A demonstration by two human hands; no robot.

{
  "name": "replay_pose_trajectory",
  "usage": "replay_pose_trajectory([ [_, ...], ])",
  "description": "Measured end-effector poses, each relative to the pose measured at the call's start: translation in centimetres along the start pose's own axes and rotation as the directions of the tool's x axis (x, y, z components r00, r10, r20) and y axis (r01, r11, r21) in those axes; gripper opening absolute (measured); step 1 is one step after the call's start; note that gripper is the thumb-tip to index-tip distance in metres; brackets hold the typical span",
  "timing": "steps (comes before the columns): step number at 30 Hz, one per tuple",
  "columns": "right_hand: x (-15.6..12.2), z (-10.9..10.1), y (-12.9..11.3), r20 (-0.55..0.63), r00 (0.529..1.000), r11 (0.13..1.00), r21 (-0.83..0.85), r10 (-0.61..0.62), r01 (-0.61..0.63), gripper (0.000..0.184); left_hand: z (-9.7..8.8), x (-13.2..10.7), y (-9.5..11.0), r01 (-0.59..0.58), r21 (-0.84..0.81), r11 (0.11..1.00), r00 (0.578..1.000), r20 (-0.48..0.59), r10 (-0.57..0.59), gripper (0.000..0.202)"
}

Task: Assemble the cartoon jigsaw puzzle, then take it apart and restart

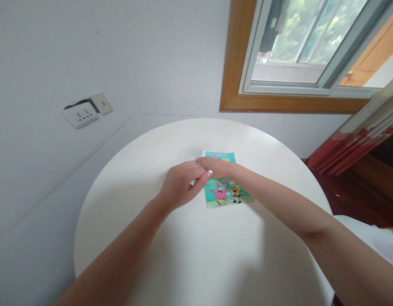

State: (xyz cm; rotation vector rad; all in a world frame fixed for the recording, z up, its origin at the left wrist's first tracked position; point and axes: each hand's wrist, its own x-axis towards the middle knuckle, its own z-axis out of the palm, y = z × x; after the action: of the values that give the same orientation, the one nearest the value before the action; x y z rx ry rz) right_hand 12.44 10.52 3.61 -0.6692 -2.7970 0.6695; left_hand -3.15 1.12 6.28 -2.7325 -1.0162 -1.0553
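Observation:
A small colourful cartoon jigsaw picture [226, 191] lies flat on a round white table [183, 255], near its middle. My left hand [182, 185] hovers at the picture's left edge, fingers curled in a pinch; a bit of teal shows under them. My right hand [215, 166] lies across the picture's upper left part, fingers bent and pressed onto it. The fingertips of both hands meet there. What the pinch holds is too small to name.
A white wall stands behind the table, with a wall socket [84, 111] at the left. A wood-framed window [295, 63] is at the upper right. Red and dark wooden furniture [358, 144] stands to the right of the table.

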Motion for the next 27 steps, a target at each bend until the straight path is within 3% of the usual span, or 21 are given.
replay_pose_trajectory([
  [1,-0.1,0.0,0.0,-0.012,1.000,1.000,0.004,-0.001,0.001,0.006,-0.3,0.0,-0.5,0.076,0.011,0.997,0.990,-0.120,-0.074,0.042],
  [3,-0.4,0.2,0.0,-0.025,1.000,0.999,0.039,0.009,-0.008,0.009,-0.4,-0.2,-1.6,0.225,-0.015,0.974,0.931,-0.291,-0.219,0.045],
  [6,-0.9,0.6,-0.2,-0.044,0.998,0.997,0.065,0.038,-0.035,0.012,0.1,-0.7,-2.9,0.334,-0.054,0.941,0.864,-0.381,-0.329,0.045],
  [11,-1.2,1.0,-0.8,-0.080,0.996,0.999,0.006,0.041,-0.041,0.023,0.9,-1.0,-3.5,0.356,-0.048,0.933,0.859,-0.377,-0.347,0.044],
  [16,-0.7,1.2,-1.1,-0.059,0.998,1.000,-0.002,-0.002,0.002,0.015,0.7,-0.9,-3.2,0.362,-0.039,0.931,0.857,-0.378,-0.349,0.046],
  [27,0.2,1.5,-1.6,0.045,0.979,0.957,0.204,0.200,-0.205,0.010,0.9,-1.0,-3.4,0.345,-0.031,0.938,0.873,-0.357,-0.332,0.044],
])
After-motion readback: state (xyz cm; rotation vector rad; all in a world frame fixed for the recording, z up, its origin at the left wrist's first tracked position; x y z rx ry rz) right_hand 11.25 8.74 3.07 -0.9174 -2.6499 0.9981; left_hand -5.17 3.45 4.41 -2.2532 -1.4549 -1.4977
